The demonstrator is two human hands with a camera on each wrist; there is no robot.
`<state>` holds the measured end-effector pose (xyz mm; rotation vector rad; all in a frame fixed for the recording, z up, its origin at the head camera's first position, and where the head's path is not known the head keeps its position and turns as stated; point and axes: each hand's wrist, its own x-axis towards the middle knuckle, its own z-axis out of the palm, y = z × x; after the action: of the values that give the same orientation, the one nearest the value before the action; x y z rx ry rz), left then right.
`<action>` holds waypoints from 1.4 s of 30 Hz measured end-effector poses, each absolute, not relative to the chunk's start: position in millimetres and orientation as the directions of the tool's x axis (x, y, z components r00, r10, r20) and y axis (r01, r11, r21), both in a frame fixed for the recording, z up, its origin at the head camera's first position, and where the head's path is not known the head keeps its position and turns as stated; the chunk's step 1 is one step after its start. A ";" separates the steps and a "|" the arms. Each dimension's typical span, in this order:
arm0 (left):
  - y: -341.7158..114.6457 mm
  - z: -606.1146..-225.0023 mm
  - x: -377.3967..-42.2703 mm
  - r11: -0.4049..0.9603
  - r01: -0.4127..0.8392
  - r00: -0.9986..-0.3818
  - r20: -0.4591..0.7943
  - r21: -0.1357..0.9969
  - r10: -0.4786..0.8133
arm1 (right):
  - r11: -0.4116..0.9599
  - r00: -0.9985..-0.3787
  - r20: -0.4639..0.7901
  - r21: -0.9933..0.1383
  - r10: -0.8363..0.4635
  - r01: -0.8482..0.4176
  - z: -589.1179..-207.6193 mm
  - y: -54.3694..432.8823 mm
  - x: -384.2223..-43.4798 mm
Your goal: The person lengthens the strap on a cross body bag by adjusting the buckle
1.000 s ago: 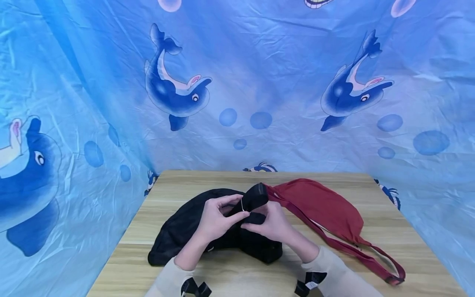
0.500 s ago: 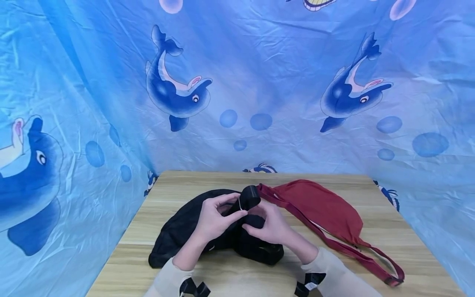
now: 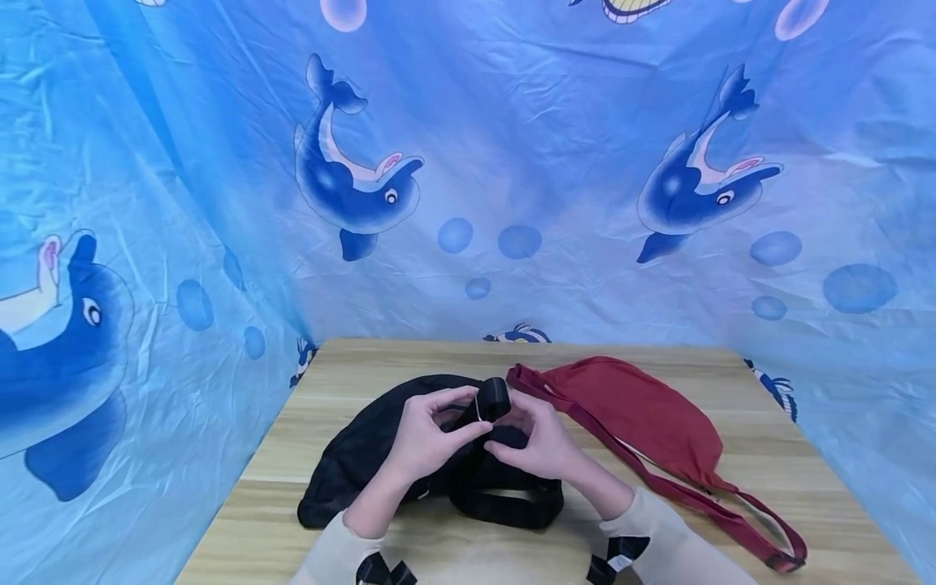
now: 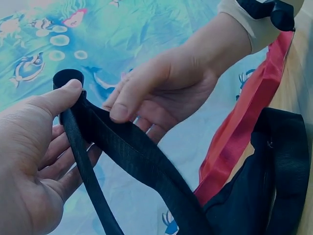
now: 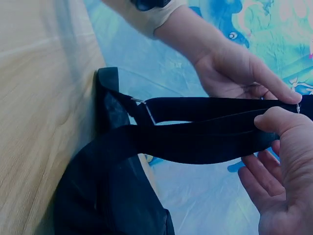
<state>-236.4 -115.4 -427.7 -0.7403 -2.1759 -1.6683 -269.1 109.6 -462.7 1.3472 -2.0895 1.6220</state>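
A black waist bag lies on the table, its webbing strap raised between both hands. My left hand pinches the strap by a thin metal buckle edge, where a short rolled loop of webbing stands up. Thumb and fingers of my right hand pinch the strap a little to the right of that. Farther along the webbing, a metal slider shows in the right wrist view. A slack loop of strap rests on the table before the bag.
At the right lies a red waist bag, its strap trailing toward the table's front right. Behind the wooden table hangs a blue dolphin-print sheet.
The rolled loop above my hands has become smaller and dropped slightly. The slack strap before the bag has spread into an open loop. Both hands keep their grip.
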 end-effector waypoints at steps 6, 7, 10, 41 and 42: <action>-117.0 -424.2 -236.3 0.201 0.555 -0.831 0.529 0.807 0.172 | 0.025 -0.594 0.572 -0.708 -0.566 -0.706 -465.4 113.0 -271.1; -116.0 -424.1 -236.1 0.199 0.552 -0.833 0.524 0.809 0.181 | 0.014 -0.587 0.580 -0.704 -0.565 -0.710 -465.8 113.3 -272.1; -112.2 -424.3 -236.2 0.200 0.543 -0.836 0.502 0.816 0.223 | -0.028 -0.565 0.614 -0.690 -0.551 -0.723 -465.0 112.9 -274.1; -107.3 -426.7 -238.4 0.209 0.563 -0.822 0.516 0.799 0.240 | -0.042 -0.503 0.655 -0.631 -0.565 -0.774 -428.1 128.6 -280.7; -106.8 -426.9 -238.0 0.213 0.561 -0.823 0.513 0.800 0.244 | -0.029 -0.502 0.636 -0.636 -0.586 -0.771 -424.0 130.0 -281.0</action>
<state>-238.0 -106.8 -426.9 -0.7589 -2.2146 -1.6465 -281.0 130.0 -424.0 1.4615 -2.0569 1.5558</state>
